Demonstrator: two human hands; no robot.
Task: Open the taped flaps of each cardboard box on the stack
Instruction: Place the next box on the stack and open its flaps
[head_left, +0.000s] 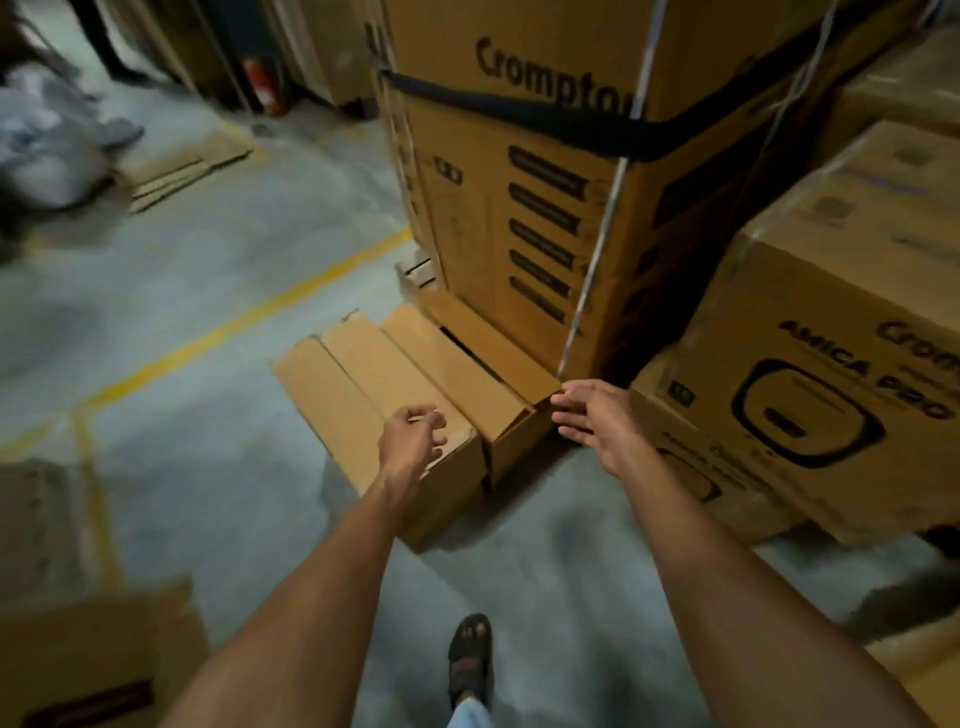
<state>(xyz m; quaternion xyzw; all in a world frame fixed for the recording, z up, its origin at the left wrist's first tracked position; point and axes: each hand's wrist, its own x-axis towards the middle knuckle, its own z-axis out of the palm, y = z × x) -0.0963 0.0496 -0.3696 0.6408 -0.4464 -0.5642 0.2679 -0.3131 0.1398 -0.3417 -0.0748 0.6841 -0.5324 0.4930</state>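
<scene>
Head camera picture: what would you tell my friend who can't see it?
A left hand and right hand reach toward long cardboard boxes lying side by side on a grey floor. Tall printed boxes stand behind.

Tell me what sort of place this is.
Probably a warehouse or stockroom: a tall strapped stack of Crompton cartons, an Amica Pro carton, and a yellow line painted on the concrete floor.

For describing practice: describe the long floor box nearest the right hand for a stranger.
Find the tall brown cardboard stack bound by a black strap. Long plain boxes lie at its foot. The target box is nearest the stack, by the right hand.
</scene>
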